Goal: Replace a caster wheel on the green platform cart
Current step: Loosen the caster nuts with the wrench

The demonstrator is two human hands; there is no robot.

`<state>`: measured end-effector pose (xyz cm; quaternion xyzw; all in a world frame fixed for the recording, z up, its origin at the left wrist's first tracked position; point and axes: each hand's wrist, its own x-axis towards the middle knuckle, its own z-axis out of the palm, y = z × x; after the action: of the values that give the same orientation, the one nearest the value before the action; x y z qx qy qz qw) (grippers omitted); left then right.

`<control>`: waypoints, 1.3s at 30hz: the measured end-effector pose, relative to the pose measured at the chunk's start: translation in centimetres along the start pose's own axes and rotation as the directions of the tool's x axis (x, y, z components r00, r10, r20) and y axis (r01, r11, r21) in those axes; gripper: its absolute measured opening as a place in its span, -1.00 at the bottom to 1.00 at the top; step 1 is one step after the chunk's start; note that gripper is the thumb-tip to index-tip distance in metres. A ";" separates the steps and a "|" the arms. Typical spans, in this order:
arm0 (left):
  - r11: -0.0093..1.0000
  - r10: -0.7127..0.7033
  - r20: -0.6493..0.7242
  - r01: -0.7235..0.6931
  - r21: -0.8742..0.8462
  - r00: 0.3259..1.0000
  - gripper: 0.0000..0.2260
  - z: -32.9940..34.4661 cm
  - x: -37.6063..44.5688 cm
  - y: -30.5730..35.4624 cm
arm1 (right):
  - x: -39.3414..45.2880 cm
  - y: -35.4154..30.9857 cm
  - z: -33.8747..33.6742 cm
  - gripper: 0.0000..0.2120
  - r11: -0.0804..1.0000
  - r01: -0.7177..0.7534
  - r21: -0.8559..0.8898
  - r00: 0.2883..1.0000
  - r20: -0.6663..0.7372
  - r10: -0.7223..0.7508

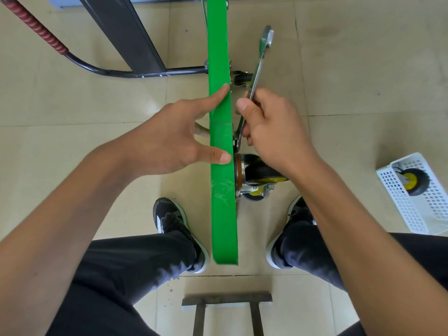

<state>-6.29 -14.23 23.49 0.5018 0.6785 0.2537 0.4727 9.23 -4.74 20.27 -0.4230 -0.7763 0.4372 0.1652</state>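
Green cart deck stands on edge on the tiled floor, between the person's feet. Left hand spread wide, fingers braced on the deck edge. Right hand grips a wrench at the caster wheel mount. 1 spare caster lies in a white basket, well right.
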 end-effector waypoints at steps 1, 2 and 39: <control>1.000 0.002 0.000 -0.002 0.003 1.000 0.00 0.0 0.0 0.0 | -0.6 0.0 0.2 -0.75 1.000 0.027 0.004 0.999 -0.036 -0.027; 1.000 0.003 0.000 -0.003 0.005 1.000 0.00 0.0 0.0 0.0 | -1.2 0.1 0.4 -0.78 0.998 0.061 0.010 0.995 -0.077 -0.060; 1.000 -0.009 0.016 0.009 -0.002 1.000 0.02 0.0 0.1 -0.2 | 3.6 -1.1 -2.8 -0.77 0.949 -0.255 0.185 0.912 0.373 0.172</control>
<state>-6.42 -14.25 23.30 0.5000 0.6769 0.2484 0.4798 8.30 -0.68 22.29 -0.3986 -0.6863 0.6080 0.0223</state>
